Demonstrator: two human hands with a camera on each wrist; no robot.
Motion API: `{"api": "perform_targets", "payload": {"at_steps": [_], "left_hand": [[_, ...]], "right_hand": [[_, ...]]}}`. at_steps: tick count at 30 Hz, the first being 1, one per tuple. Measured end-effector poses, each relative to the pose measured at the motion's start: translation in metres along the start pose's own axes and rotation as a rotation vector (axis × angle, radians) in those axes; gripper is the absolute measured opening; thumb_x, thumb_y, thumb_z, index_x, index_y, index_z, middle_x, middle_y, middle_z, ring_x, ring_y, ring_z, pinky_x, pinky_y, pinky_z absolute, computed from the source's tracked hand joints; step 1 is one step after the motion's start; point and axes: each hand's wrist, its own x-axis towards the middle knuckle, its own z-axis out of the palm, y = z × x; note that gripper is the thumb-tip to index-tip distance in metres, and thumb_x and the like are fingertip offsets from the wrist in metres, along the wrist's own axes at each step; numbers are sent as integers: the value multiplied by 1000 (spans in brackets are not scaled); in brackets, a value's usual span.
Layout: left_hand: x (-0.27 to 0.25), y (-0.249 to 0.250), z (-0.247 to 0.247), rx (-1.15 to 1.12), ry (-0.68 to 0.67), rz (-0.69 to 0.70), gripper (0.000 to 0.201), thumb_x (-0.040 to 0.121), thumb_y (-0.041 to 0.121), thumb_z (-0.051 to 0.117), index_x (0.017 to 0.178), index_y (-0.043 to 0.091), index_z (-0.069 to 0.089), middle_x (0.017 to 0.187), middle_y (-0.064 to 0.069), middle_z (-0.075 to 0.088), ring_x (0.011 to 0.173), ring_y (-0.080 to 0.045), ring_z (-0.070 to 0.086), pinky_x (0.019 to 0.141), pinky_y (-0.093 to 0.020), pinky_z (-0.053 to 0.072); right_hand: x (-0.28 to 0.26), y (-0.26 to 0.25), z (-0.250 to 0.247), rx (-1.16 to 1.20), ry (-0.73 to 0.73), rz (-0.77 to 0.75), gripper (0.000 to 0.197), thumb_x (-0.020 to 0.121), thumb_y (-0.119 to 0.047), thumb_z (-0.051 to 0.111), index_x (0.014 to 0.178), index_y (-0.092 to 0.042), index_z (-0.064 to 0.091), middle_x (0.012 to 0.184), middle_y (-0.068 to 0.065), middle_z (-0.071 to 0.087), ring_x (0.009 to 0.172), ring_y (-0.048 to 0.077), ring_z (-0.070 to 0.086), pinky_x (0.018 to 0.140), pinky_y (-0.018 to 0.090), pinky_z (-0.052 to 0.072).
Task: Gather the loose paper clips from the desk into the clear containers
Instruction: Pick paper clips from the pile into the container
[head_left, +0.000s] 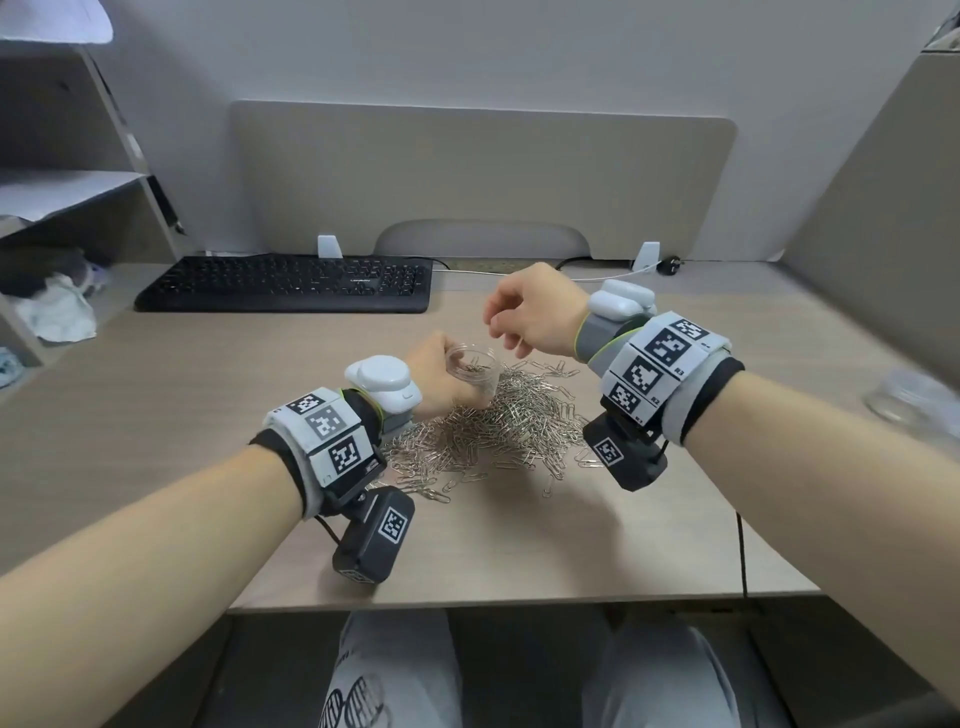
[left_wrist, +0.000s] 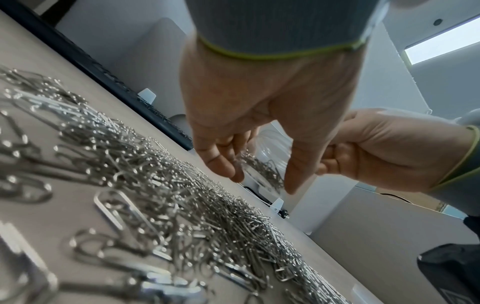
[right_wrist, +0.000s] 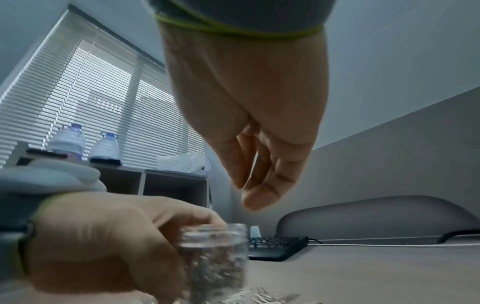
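Observation:
A small clear jar (head_left: 475, 371) with some paper clips in its bottom stands tilted at the far edge of a big pile of silver paper clips (head_left: 498, 426) on the desk. My left hand (head_left: 441, 374) grips the jar from the left side. The left wrist view shows the jar (left_wrist: 267, 164) between the thumb and fingers of that hand (left_wrist: 263, 183). My right hand (head_left: 501, 322) hovers just above the jar's mouth, fingers bunched toward the thumb. In the right wrist view no clip shows at its fingertips (right_wrist: 246, 191); the jar (right_wrist: 215, 257) is below them.
A black keyboard (head_left: 291, 283) lies at the back left of the desk. Another clear container (head_left: 911, 400), blurred, stands at the right edge. Shelving (head_left: 62, 208) rises on the left, and divider panels close the back and right. A white cable (head_left: 597, 275) runs along the back.

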Motion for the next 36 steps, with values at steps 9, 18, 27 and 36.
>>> {"api": "perform_targets", "payload": {"at_steps": [9, 18, 27, 36], "left_hand": [[13, -11, -27, 117, 70, -69, 60, 76, 15, 82, 117, 11, 39, 124, -14, 56, 94, -25, 59, 66, -32, 49], [43, -13, -28, 135, 89, -58, 51, 75, 12, 81, 112, 11, 46, 109, -7, 59, 81, -12, 53, 59, -25, 39], [43, -7, -26, 203, 59, -34, 72, 76, 15, 83, 133, 3, 40, 121, -4, 54, 86, -11, 52, 56, -19, 37], [38, -7, -14, 218, -16, 1, 65, 72, 16, 84, 123, 10, 44, 113, -3, 60, 81, -11, 56, 54, -16, 42]], "right_hand": [[14, 62, 9, -615, -256, 255, 78, 74, -66, 67, 131, -15, 48, 126, 7, 58, 106, 28, 59, 90, 38, 50], [37, 52, 30, -512, -397, 161, 40, 79, -22, 74, 116, -14, 60, 109, 5, 61, 67, 24, 63, 44, 26, 53], [39, 41, 7, -285, -291, 207, 23, 84, 10, 51, 82, -9, 65, 76, 10, 67, 41, 18, 60, 43, 26, 54], [39, 5, -15, 126, -109, 121, 25, 81, 18, 50, 76, -3, 62, 65, 14, 55, 46, 22, 56, 51, 30, 57]]}}
